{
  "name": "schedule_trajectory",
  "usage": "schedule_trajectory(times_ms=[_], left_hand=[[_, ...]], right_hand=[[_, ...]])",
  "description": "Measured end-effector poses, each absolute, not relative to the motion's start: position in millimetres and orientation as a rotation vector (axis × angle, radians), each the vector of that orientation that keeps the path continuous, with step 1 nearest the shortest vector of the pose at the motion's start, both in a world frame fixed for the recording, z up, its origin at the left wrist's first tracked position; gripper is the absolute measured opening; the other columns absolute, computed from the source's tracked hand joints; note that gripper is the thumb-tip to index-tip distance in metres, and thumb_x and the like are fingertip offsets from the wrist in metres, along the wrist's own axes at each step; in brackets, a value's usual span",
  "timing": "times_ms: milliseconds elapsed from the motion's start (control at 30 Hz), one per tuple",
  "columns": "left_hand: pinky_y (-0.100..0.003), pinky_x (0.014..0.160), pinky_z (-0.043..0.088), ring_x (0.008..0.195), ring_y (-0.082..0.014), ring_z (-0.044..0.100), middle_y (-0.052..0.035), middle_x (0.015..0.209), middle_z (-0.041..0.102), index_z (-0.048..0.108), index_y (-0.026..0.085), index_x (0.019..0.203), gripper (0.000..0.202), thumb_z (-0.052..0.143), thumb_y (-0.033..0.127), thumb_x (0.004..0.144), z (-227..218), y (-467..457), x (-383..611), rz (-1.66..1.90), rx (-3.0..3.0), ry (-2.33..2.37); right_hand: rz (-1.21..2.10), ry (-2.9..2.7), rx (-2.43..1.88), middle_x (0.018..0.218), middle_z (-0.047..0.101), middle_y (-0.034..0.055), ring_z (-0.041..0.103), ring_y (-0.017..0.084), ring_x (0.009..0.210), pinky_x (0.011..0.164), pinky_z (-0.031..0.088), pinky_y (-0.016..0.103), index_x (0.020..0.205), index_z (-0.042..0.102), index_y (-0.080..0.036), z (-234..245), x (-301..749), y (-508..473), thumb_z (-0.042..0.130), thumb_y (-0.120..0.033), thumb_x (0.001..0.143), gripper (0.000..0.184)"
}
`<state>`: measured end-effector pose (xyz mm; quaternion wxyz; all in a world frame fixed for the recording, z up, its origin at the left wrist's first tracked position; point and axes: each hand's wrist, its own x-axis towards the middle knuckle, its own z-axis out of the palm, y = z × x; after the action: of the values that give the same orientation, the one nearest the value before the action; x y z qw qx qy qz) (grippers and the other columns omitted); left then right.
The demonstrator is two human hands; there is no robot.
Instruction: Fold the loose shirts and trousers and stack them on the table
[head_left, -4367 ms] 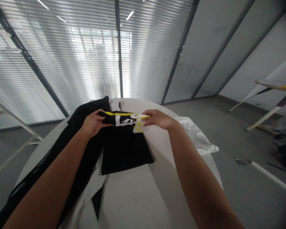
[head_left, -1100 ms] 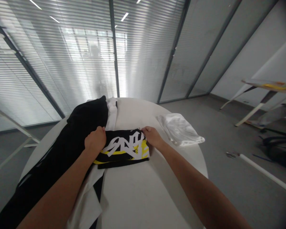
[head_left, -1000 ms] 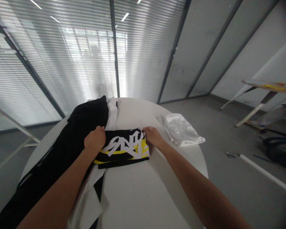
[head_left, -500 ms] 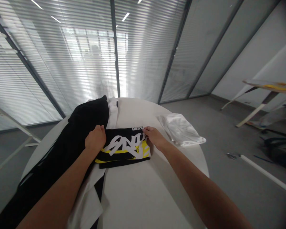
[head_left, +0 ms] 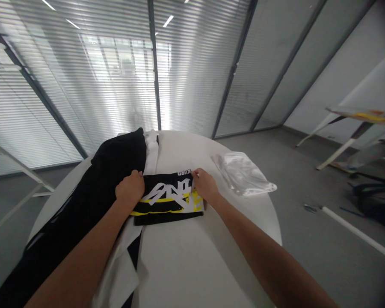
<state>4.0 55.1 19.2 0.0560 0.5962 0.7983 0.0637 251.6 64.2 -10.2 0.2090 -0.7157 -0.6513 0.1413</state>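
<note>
A folded black garment with white lettering and yellow stripes (head_left: 170,197) lies in front of me, its exact kind hidden by the folds. My left hand (head_left: 130,187) is closed in a fist at its upper left edge, gripping the cloth. At the opposite upper corner, my right hand (head_left: 205,184) pinches the fabric between thumb and fingers. Left of it, a long black piece of clothing (head_left: 96,184) with white cloth (head_left: 151,154) beside it drapes across the table. Part of this clothing is covered by my left forearm.
The round white table (head_left: 186,265) carries a white pack in clear plastic (head_left: 244,173) at its right. On the floor to the right are a white pole (head_left: 356,233) and a dark bag (head_left: 375,201). Another table (head_left: 365,114) stands farther back; glass partitions with blinds rise ahead.
The folded top edge has been drawn slightly inward and looks a little lower at the right. Both hands keep hold; my right hand has shifted marginally left.
</note>
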Motion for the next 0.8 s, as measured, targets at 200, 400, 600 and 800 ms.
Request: schedule_trajectory(times_ms=[200, 400, 600, 800], left_hand=[[-0.047, 0.098, 0.040, 0.121, -0.0311, 0.050, -0.0164, 0.126, 0.057, 0.055, 0.016, 0.120, 0.044, 0.037, 0.044, 0.091, 19.1, 39.4, 14.2, 0.506, 2.492, 2.123], [-0.050, 0.113, 0.019, 0.143, -0.0282, 0.019, -0.0095, 0.155, 0.026, 0.032, 0.025, 0.147, 0.063, 0.026, 0.057, 0.093, -1.2, 30.6, 25.4, 0.211, 2.679, 1.560], [-0.054, 0.112, 0.017, 0.144, -0.0302, 0.013, -0.0085, 0.158, 0.018, 0.022, 0.031, 0.150, 0.074, 0.025, 0.069, 0.087, -0.4, 26.1, 20.8, 0.090, 2.526, 1.612], [-0.054, 0.113, 0.013, 0.144, -0.0320, 0.015, -0.0124, 0.156, 0.024, 0.032, 0.025, 0.148, 0.074, 0.032, 0.066, 0.087, 10.2, 17.7, 30.1, 0.124, 2.595, 1.696]], right_hand=[[0.241, -1.769, -1.938, 0.097, 0.068, 0.0097, 0.063, 0.024, 0.090, 0.077, 0.044, 0.034, 0.119, 0.051, -0.020, 1.6, 249.7, 52.8, 0.035, -0.030, 0.095, 0.030], [0.037, -2.265, -1.530, 0.144, 0.044, 0.0099, 0.036, 0.026, 0.133, 0.105, 0.032, 0.043, 0.144, 0.036, -0.026, 0.2, 248.6, 43.0, 0.032, -0.040, 0.097, 0.048], [0.406, -2.538, -1.717, 0.157, 0.019, 0.0086, 0.016, 0.035, 0.142, 0.109, 0.014, 0.062, 0.153, 0.012, -0.025, -11.1, 266.7, 45.8, 0.021, -0.064, 0.092, 0.072], [0.321, -2.489, -1.758, 0.152, 0.032, 0.0131, 0.019, 0.035, 0.142, 0.109, 0.013, 0.062, 0.147, 0.033, -0.020, -1.8, 274.6, 47.1, 0.026, -0.060, 0.094, 0.067]])
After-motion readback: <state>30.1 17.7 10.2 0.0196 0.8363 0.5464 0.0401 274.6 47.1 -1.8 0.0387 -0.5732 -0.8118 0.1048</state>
